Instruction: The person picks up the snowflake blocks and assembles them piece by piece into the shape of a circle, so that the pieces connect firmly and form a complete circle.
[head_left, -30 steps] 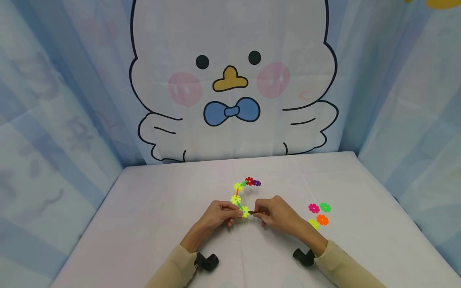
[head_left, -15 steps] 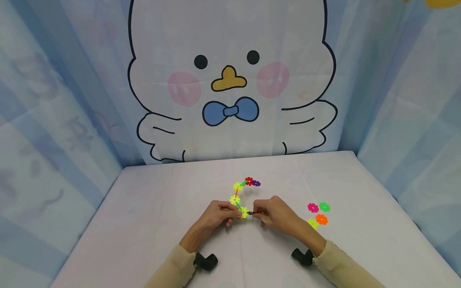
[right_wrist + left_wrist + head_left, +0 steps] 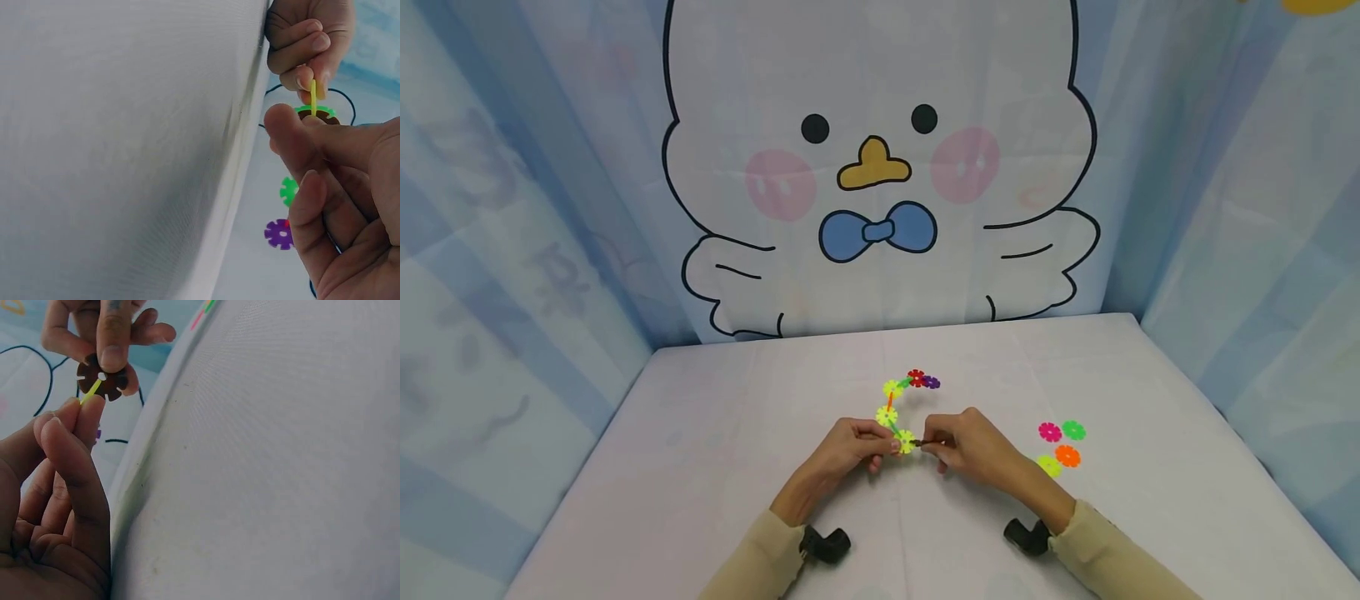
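My left hand (image 3: pixel 848 450) pinches the near yellow snowflake disc (image 3: pixel 906 442) between thumb and fingers. This disc ends a curved chain of slotted plastic discs that runs away from me, through other yellow, green and orange pieces, to a red disc (image 3: pixel 915 378) and a purple disc (image 3: pixel 932 382). Opposite, my right hand (image 3: pixel 973 446) grips a brown snowflake disc (image 3: pixel 87 380) by its edge. In the left wrist view the yellow disc shows edge-on and meets the brown one, overlapping it near a slot. Fingers hide part of both discs.
To the right on the white-covered table (image 3: pixel 737 467) lie loose snowflake discs: pink (image 3: pixel 1050 432), green (image 3: pixel 1073 430), orange (image 3: pixel 1067 456) and yellow (image 3: pixel 1048 465), the last partly behind my right forearm. A printed curtain (image 3: pixel 880 283) stands along the table's back edge.
The whole head view has shifted slightly, so everything sits a little further left. Both hands keep their grips, with the brown disc still at the yellow disc's edge.
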The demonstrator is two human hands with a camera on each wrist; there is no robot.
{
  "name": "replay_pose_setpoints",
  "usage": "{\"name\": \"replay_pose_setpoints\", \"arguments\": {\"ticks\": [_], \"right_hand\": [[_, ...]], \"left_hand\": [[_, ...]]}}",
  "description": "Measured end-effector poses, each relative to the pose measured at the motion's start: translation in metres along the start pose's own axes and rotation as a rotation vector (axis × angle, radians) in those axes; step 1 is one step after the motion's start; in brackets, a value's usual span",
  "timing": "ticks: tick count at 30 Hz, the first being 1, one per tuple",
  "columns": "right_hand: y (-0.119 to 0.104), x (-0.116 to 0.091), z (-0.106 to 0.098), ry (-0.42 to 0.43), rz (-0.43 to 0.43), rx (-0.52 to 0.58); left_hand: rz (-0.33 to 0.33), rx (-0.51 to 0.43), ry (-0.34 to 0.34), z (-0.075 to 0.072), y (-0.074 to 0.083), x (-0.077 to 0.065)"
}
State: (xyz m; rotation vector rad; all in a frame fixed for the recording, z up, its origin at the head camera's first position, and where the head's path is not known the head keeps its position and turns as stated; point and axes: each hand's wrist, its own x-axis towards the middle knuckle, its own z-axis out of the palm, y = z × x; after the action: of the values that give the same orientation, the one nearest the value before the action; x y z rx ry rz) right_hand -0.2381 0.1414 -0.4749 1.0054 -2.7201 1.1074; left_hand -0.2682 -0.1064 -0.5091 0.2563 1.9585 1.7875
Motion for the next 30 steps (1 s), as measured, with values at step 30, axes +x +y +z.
{"name": "replay_pose_setpoints", "arguments": {"ticks": [30], "right_hand": [[0.0009,-0.0008,-0.0054,0.032,0.012,-0.140]], "left_hand": [[-0.008,-0.017,0.029,0.0080,0.0001,-0.0008]]}}
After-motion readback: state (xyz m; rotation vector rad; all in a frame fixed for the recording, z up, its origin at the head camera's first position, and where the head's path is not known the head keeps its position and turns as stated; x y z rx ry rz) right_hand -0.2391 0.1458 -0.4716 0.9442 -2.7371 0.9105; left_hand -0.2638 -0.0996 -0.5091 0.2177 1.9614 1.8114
